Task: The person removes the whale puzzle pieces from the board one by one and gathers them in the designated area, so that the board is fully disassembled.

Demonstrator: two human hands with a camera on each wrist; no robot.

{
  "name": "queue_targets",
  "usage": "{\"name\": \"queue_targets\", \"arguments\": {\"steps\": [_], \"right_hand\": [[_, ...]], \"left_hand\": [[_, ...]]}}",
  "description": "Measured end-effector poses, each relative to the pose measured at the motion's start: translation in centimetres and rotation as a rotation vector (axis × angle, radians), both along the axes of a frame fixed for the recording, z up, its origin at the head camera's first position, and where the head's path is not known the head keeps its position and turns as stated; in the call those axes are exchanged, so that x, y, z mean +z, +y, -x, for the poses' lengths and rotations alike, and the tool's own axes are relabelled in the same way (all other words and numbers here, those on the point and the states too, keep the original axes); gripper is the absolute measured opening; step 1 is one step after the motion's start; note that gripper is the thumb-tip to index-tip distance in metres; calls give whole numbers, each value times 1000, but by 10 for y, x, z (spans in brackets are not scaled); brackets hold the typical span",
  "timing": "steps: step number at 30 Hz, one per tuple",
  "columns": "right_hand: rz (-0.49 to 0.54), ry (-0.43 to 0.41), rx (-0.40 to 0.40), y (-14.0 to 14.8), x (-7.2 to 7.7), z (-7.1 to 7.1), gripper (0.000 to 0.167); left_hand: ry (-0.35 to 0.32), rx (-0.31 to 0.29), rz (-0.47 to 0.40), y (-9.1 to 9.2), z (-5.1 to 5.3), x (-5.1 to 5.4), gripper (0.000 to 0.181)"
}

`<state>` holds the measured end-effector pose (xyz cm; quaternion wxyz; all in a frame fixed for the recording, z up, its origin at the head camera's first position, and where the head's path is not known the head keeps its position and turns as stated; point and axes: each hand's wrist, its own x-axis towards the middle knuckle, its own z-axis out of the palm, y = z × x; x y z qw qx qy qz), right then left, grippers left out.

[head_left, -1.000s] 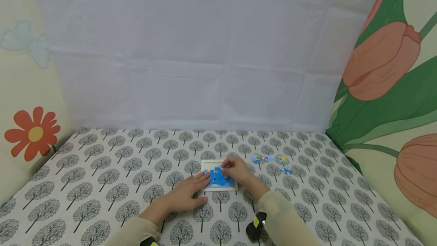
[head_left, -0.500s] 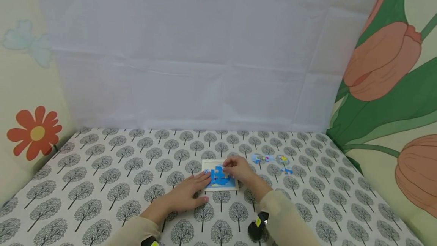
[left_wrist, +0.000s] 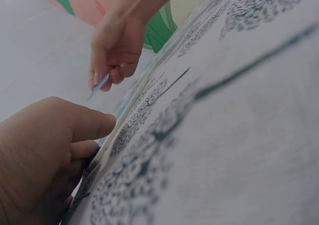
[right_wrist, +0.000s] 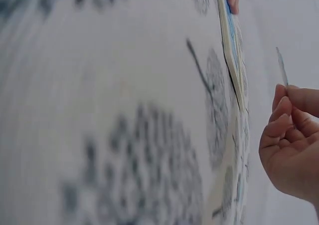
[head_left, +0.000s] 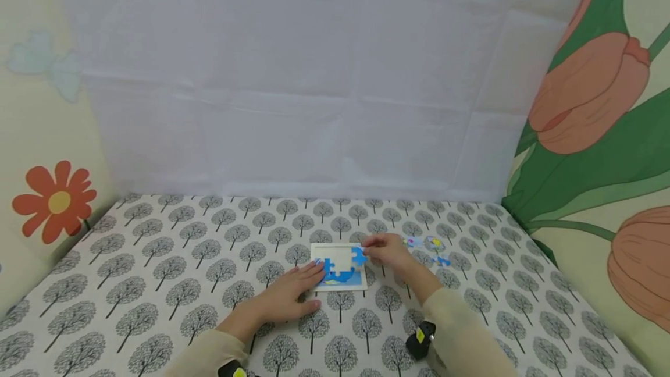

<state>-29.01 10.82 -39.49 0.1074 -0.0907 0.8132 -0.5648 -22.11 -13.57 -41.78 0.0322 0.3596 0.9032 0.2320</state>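
Observation:
A shallow white puzzle tray (head_left: 365, 282) lies on the cloth, with joined blue puzzle pieces (head_left: 339, 277) along its lower part and left side. My left hand (head_left: 287, 295) lies flat with its fingers over the tray's left edge. Between thumb and fingertips, my right hand (head_left: 389, 252) pinches a blue puzzle piece (head_left: 358, 256) above the tray's upper right. In the right wrist view that piece (right_wrist: 282, 65) is seen edge-on, clear of the tray (right_wrist: 230, 55). The left wrist view also has the piece (left_wrist: 98, 87) raised off the tray.
Several loose puzzle pieces (head_left: 441, 260) lie on the cloth to the right of the tray, partly behind the right hand. A tree-patterned cloth (head_left: 209, 249) covers the table. A white sheet (head_left: 293, 86) hangs behind it.
My right hand has lifted the blue puzzle piece from the tray's pieces and moved right with it, baring more of the tray floor. The left hand has stayed in place.

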Motion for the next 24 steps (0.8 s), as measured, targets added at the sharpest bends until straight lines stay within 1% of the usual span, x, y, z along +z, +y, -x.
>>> {"name": "queue_targets", "arguments": {"steps": [3, 7, 10, 14, 20, 24], "right_hand": [[16, 28, 0, 12, 2, 1, 13], [-23, 59, -26, 26, 6, 2, 17], [-51, 62, -48, 35, 9, 2, 16], [-56, 63, -70, 47, 11, 4, 15], [-59, 56, -150, 65, 12, 5, 16], [-55, 66, -150, 78, 15, 4, 19]], "left_hand": [[-3, -1, 3, -1, 0, 0, 60], [-12, 2, 1, -1, 0, 1, 60], [-13, 7, 2, -2, 0, 0, 60], [-11, 13, 2, -2, -1, 0, 60], [-6, 4, 1, -1, 0, 0, 60], [0, 1, -1, 0, 0, 0, 60]]}}
